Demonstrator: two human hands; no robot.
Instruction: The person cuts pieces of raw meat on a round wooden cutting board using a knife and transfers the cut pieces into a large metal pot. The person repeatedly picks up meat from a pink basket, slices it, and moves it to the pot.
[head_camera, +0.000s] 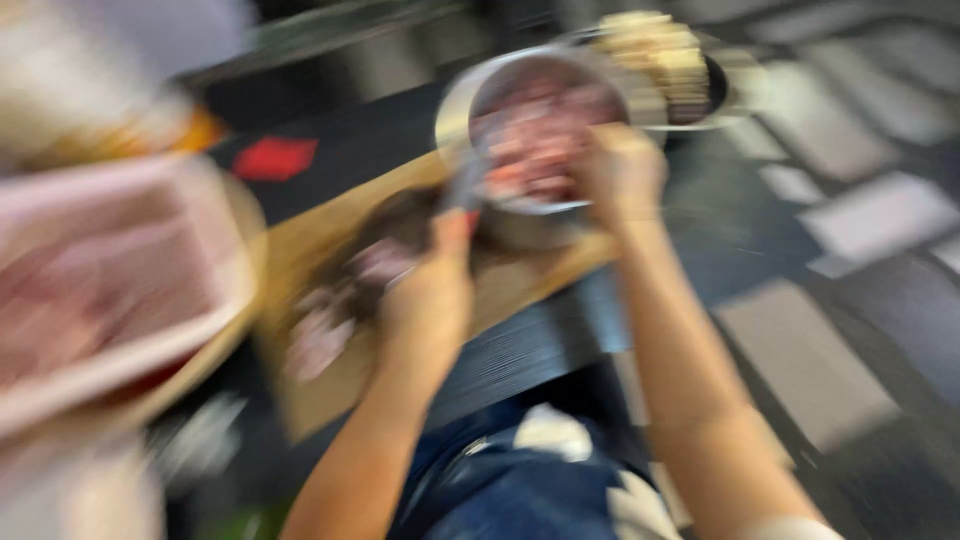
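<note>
Pink meat fills the white tray (110, 290) at the far left, which sits tilted on something round and tan; the blur keeps me from telling whether it is wrapped. Above it is a pale, smeared shape with an orange patch, too blurred to name. Just right of that, a red, roughly square label or sticker (275, 158) lies on a dark surface beyond the far left corner of the wooden board (330, 390).

On the board some pinkish-dark pieces (335, 300) lie along its left half, so, as I judge it, part of the meat is yet to go over, while a good heap is already in the bowl. My left hand (430, 290) rests over the board's middle, fingers closed round a thin grey thing that may be a knife handle; I cannot tell for sure. The metal bowl (460, 110) stands at the board's far right corner, and the red-pink meat (535, 135) in it nearly fills it. My right hand (618, 170) is at the bowl's right rim, curled as if gripping it or the meat; the blur hides which.

Behind the bowl a dark pan (718, 90) holds stacked pale, tan blocks (660, 55). To the right lies grey-and-white tiled floor (870, 220).
</note>
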